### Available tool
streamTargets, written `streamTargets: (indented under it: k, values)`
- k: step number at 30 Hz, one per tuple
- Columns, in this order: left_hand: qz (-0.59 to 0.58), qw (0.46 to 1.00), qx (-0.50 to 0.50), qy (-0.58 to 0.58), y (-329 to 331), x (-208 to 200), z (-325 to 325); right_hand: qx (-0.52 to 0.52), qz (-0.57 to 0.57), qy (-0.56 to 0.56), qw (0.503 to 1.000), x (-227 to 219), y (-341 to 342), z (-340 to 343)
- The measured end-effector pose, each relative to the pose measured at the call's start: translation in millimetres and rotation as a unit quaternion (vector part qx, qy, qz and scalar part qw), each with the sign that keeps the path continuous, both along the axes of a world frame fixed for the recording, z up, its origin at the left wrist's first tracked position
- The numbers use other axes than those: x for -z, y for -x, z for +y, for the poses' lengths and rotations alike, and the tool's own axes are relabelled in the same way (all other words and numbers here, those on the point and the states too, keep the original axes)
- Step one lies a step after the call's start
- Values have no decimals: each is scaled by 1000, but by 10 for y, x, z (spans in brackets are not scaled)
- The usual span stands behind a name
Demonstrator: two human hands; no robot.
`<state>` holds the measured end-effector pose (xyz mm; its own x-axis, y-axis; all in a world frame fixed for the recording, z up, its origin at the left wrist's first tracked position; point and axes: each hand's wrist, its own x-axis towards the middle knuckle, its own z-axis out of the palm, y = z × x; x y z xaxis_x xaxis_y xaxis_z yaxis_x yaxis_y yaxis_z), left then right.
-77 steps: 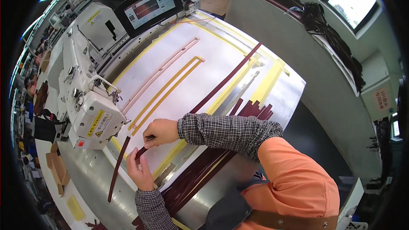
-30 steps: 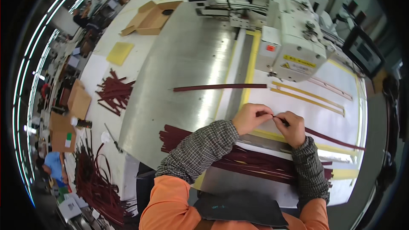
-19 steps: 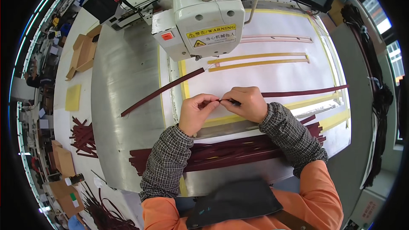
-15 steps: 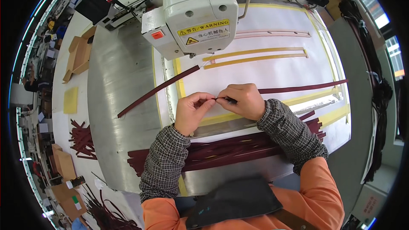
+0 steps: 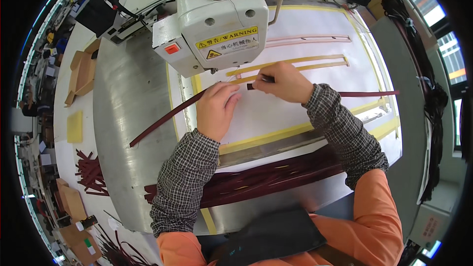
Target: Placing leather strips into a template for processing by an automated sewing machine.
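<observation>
Now pinching a maroon strip [image 5: 250, 86] near its cut end, right hand [image 5: 283, 81] tightly closed, over the white sheet [image 5: 295, 108]; covering the top of a second strip [image 5: 165, 118] with the left hand [image 5: 216, 111], gripping or just resting, hard to say. Probably light, limp: best held near the ends.

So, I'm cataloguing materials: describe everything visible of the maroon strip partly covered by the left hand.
The maroon strip is narrow and nearly straight, perhaps leather or fabric. Its near end rests on the metal tabletop; it slants up rightward to the left hand, which hides its far end. Whether the hand presses it is unclear.
</observation>
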<state>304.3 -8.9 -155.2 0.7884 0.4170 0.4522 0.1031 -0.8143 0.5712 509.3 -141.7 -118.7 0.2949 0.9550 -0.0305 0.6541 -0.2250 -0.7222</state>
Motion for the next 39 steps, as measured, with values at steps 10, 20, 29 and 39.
streamTargets:
  k: [10,20,29,39]
  values:
    - [-32,998,-47,-15,-310,300,176,17,54,83,995,319,-410,547]
    - [-9,998,-34,-55,-347,310,163,-4,-44,-22,999,563,-389,680]
    - [74,968,-60,-231,-352,306,99,19,74,94,993,315,-471,439]
    - [92,964,-53,-245,-304,289,85,35,-58,62,996,366,-326,461]
